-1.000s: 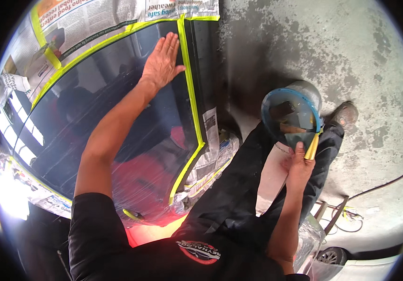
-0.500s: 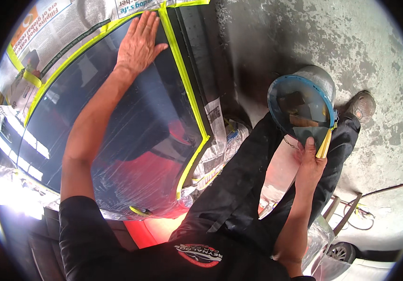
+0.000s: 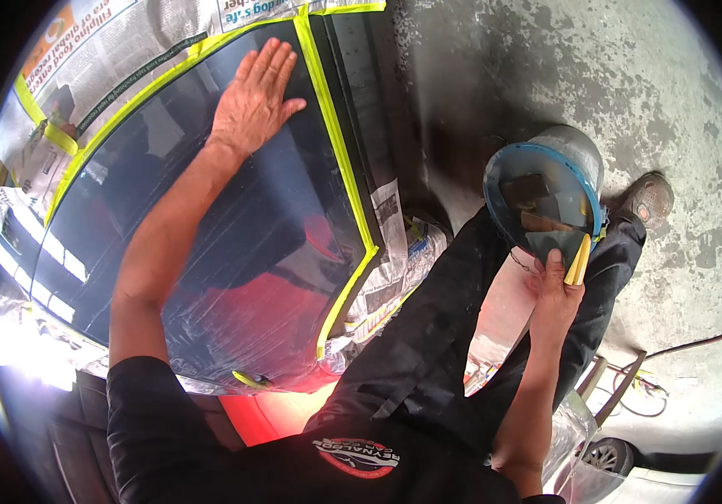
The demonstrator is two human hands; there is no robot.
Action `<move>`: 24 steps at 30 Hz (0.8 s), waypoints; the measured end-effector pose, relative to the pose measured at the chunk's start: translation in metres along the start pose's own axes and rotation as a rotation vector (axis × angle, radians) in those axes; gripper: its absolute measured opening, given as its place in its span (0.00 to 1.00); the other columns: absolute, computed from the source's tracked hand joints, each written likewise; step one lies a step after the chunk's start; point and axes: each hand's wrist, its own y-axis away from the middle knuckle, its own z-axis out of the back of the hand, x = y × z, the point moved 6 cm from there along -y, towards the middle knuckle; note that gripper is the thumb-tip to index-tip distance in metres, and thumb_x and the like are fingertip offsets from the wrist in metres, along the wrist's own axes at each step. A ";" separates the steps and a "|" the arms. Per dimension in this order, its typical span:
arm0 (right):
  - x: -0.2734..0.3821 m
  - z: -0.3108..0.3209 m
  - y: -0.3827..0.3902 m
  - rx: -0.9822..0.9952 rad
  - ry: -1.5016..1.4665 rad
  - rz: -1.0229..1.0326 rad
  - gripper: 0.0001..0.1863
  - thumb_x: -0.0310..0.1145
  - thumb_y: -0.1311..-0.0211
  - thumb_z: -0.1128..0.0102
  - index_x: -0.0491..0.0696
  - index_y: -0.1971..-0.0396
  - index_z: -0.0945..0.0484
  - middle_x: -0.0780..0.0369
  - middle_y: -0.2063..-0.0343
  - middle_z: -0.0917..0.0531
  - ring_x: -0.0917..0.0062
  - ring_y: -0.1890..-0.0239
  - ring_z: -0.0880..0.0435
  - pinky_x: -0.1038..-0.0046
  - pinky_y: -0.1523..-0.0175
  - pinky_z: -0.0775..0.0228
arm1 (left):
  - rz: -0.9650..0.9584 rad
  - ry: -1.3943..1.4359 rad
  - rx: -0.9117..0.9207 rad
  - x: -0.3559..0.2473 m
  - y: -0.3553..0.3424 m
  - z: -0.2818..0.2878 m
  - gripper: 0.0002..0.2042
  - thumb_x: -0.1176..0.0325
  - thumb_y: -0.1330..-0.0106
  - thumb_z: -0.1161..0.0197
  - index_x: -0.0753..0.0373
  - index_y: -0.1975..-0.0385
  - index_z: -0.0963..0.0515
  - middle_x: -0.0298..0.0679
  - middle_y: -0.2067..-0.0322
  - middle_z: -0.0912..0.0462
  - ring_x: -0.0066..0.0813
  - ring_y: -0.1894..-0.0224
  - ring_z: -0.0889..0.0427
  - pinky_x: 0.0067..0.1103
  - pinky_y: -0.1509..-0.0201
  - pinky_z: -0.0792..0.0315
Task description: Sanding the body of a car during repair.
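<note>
My left hand (image 3: 253,102) lies flat on a glossy dark car panel (image 3: 210,227), fingers stretched out, near the panel's far end. Wet streaks and reflections show on the panel. Bright yellow masking tape (image 3: 333,139) borders it. At the right, my right hand (image 3: 556,290) is closed, its thumb on top of a dark sheet (image 3: 551,244) that looks like sandpaper. A yellow flat piece (image 3: 578,260) stands up beside the thumb; whether it is part of the sheet I cannot tell. Both are at the near rim of a blue-rimmed bucket (image 3: 493,181).
Inside the bucket are a dark block (image 3: 525,188) and a brown piece (image 3: 546,221), in what looks like water. Newspaper (image 3: 138,63) masks the area beyond the tape. The bucket stands between my legs and the panel on a stained concrete floor (image 3: 663,92). A cable (image 3: 697,338) runs at right.
My left hand has slid a little toward me along the panel, away from the far tape edge. The sheet and yellow piece in my right hand have shifted slightly.
</note>
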 end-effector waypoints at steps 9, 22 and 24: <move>-0.015 -0.007 -0.002 -0.003 -0.045 -0.115 0.15 0.39 0.22 0.35 0.41 0.49 0.15 0.67 0.62 0.13 0.86 0.61 0.17 0.81 0.55 0.24 | 0.121 -0.064 0.045 0.008 -0.016 -0.007 0.40 0.35 0.21 0.57 0.64 0.22 0.36 0.43 0.21 0.39 0.37 0.16 0.49 0.37 0.13 0.55; 0.049 -0.051 0.076 0.088 0.540 0.192 0.18 0.39 0.21 0.36 0.35 0.55 0.17 0.61 0.64 0.12 0.80 0.60 0.15 0.74 0.52 0.22 | 0.103 0.477 -0.001 -0.056 0.110 -0.032 0.37 0.43 0.23 0.47 0.75 0.32 0.27 0.53 0.28 0.28 0.50 0.21 0.37 0.41 0.16 0.50; 0.055 -0.064 0.090 0.028 0.580 0.317 0.20 0.40 0.24 0.33 0.33 0.56 0.19 0.62 0.76 0.21 0.79 0.71 0.27 0.69 0.64 0.30 | 0.124 0.615 -0.060 -0.067 0.128 -0.028 0.33 0.45 0.24 0.44 0.72 0.35 0.23 0.53 0.31 0.24 0.51 0.25 0.31 0.42 0.18 0.46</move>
